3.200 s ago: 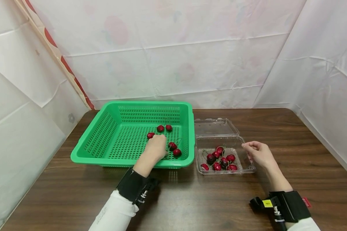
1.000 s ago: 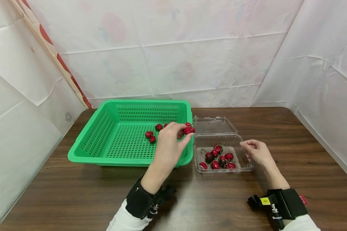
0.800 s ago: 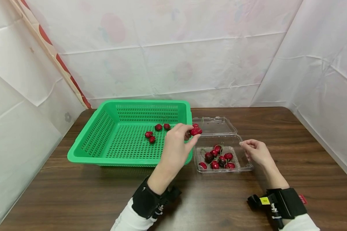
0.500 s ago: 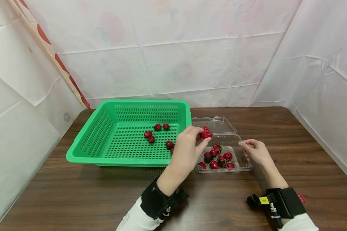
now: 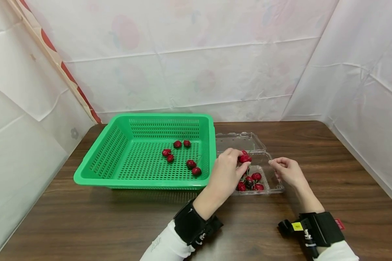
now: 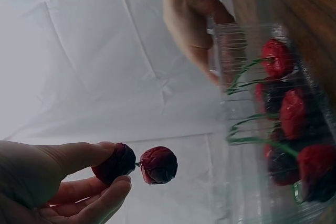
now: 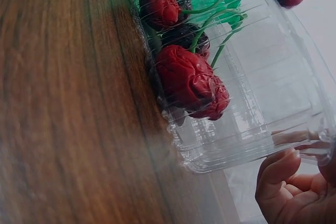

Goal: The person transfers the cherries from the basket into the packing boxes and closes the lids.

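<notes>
My left hand [image 5: 227,172] pinches a dark red, wrinkled cherry [image 6: 116,163] between thumb and fingers. A second cherry [image 6: 158,165] hangs right beside it, joined by a short stem. Both are above the clear plastic clamshell box [image 5: 264,165], whose lid lies open toward the back. Several cherries [image 5: 256,177] with green stems lie in the box, some of them hidden behind my left hand in the head view. My right hand [image 5: 289,171] pinches the box's right rim between thumb and fingertips; the right wrist view shows its thumb at the plastic edge.
A green plastic basket [image 5: 117,182] stands left of the box, with several cherries [image 5: 191,164] on its slotted floor. Both stand on a dark wooden table [image 5: 91,221]. White printed sheeting [image 5: 189,72] hangs behind and along both sides.
My left hand has lifted the cherries out of the green basket and carried them right, over the clear box, and a little lower lately. The right hand stays at the rim.
</notes>
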Action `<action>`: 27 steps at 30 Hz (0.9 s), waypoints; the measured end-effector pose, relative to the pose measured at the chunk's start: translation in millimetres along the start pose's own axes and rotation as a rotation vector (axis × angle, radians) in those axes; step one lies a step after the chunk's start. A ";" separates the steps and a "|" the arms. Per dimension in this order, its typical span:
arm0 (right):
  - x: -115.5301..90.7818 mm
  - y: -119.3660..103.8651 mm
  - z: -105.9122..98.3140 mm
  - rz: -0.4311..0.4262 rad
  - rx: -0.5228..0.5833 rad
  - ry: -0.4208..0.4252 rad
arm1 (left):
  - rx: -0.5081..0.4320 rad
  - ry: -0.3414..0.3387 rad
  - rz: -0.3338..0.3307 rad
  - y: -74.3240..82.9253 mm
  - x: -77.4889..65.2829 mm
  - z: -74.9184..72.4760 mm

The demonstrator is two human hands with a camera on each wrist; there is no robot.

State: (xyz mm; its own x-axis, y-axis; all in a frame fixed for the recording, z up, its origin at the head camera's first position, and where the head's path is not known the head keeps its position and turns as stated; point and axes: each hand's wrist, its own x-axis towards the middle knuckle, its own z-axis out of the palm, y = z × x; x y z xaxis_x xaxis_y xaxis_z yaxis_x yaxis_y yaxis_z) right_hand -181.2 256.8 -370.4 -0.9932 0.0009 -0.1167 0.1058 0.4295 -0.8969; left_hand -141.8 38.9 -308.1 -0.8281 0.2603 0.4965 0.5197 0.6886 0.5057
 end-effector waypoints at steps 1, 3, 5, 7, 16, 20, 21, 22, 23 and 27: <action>0.0 0.0 0.1 0.000 -0.002 0.001 | 0.001 -0.012 -0.010 -0.3 0.5 2.1; 0.0 0.1 0.4 0.000 -0.006 0.004 | 0.009 -0.036 -0.026 -1.0 1.4 6.0; 0.1 0.2 0.7 -0.002 -0.006 0.006 | 0.010 -0.059 -0.038 -1.5 2.6 9.7; 0.2 0.3 1.1 -0.002 -0.005 0.009 | 0.016 -0.077 -0.045 -1.7 3.7 13.6; 0.1 0.2 1.1 -0.008 -0.016 0.017 | 0.091 -0.136 -0.063 0.3 8.4 30.5; -0.2 0.0 0.8 -0.011 -0.020 0.013 | 0.119 -0.175 -0.055 0.8 10.3 36.3; -0.3 -0.1 0.8 -0.011 -0.020 0.013 | 0.129 -0.185 -0.052 0.7 10.8 37.9; -0.3 -0.1 0.8 -0.012 -0.019 0.012 | 0.142 -0.193 -0.048 0.5 11.5 39.5; -0.3 0.0 0.8 -0.012 -0.018 0.012 | 0.155 -0.203 -0.045 0.5 12.2 40.8; -0.1 0.5 1.1 -0.015 -0.013 0.011 | 0.182 -0.261 -0.062 1.1 15.0 45.1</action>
State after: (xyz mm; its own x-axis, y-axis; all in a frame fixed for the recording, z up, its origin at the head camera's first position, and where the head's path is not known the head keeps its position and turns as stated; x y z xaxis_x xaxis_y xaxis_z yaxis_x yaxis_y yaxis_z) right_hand -181.0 256.0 -371.3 -0.9951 0.0038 -0.0984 0.0900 0.4413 -0.8928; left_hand -163.2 74.1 -331.9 -0.8952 0.3624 0.2592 0.4398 0.8123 0.3831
